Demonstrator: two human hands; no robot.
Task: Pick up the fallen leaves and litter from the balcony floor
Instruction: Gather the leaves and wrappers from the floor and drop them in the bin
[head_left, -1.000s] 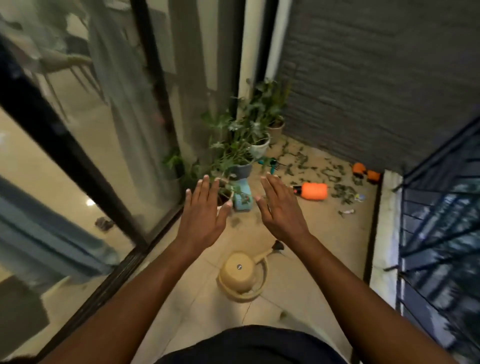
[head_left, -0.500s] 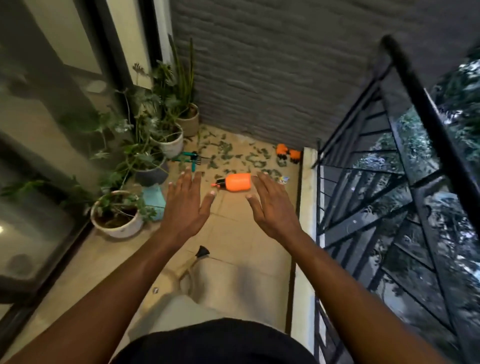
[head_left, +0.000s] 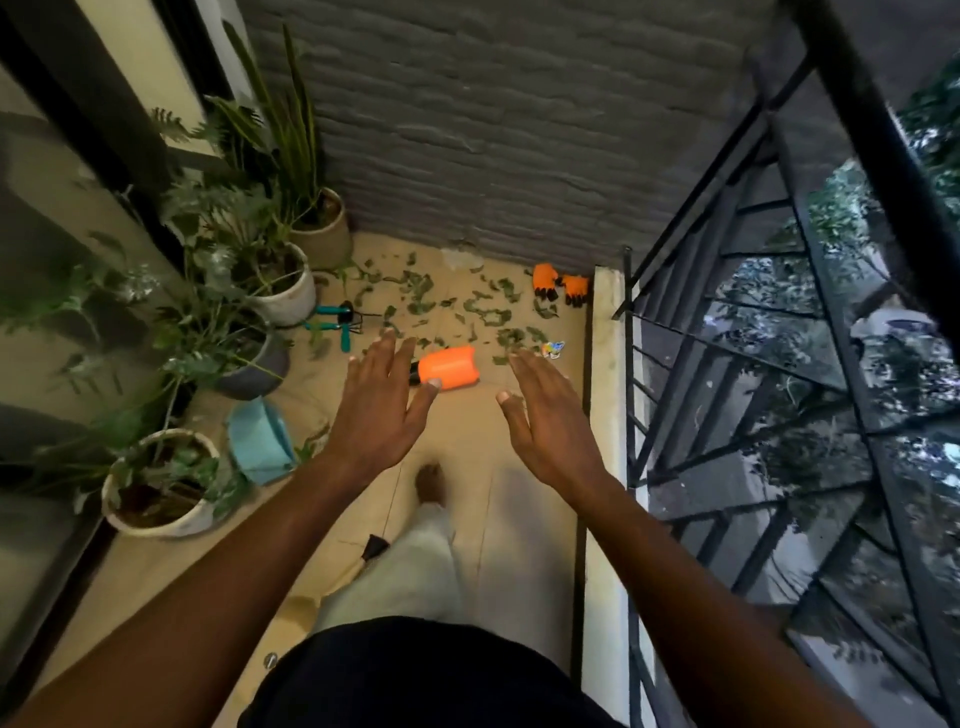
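Here, the left hand (head_left: 382, 410) and right hand (head_left: 545, 415) are hovering side by side, palms down, each grip showing wide, with straight fingers, and holding nothing. Leaves (head_left: 483, 312) are lying scattered on the floor (head_left: 467, 436) beyond the hands, near the grey wall. A bright wrapper (head_left: 553, 349) is lying just past the right fingertips. An orange bottle (head_left: 449, 368) is lying on its side between the hands. Pots (head_left: 156, 519) are lining the left side.
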